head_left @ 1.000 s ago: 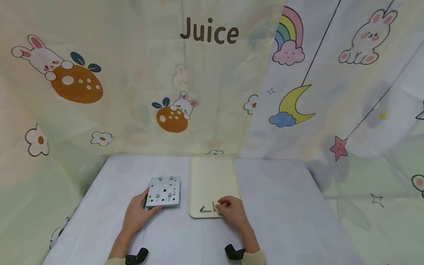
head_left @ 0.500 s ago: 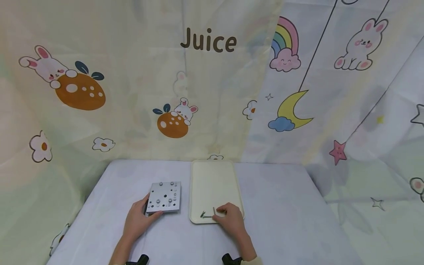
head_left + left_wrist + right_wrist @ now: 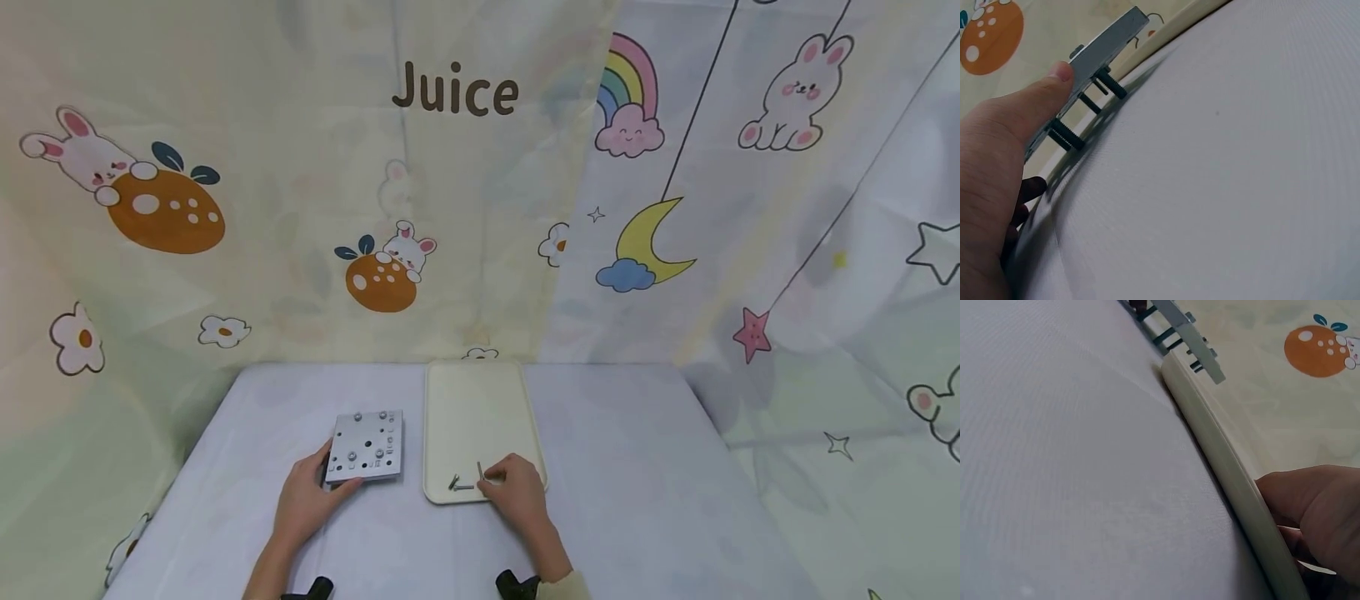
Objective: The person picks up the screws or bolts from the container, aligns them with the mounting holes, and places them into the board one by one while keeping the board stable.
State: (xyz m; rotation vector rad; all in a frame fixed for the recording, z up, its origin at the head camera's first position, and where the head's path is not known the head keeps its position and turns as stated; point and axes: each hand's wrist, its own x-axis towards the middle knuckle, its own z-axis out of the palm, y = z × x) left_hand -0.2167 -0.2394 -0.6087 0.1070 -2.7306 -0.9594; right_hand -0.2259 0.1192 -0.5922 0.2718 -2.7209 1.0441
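A silver metal plate (image 3: 365, 446) with holes and several screws through it is gripped at its left and near edges by my left hand (image 3: 306, 498). In the left wrist view the thumb lies along the plate's edge (image 3: 1107, 53), and threaded screw ends (image 3: 1066, 134) stick out beneath it. My right hand (image 3: 519, 496) is over the near right part of a cream tray (image 3: 480, 408), its thumb and forefinger pinching the end of a small screw (image 3: 480, 469). Beside it lie a few loose screws (image 3: 463, 487). In the right wrist view the fingertips are hidden behind the tray's rim (image 3: 1216, 456).
A white cloth (image 3: 615, 442) covers the table. Behind it hangs a printed curtain (image 3: 285, 167) with rabbits, fruit and a moon. The plate is left of the tray, with a narrow strip of cloth between them.
My right hand has moved left to the upright-looking screw, and its thumb and forefinger have closed on it. The left hand keeps its grip on the plate. The head view has shifted slightly.
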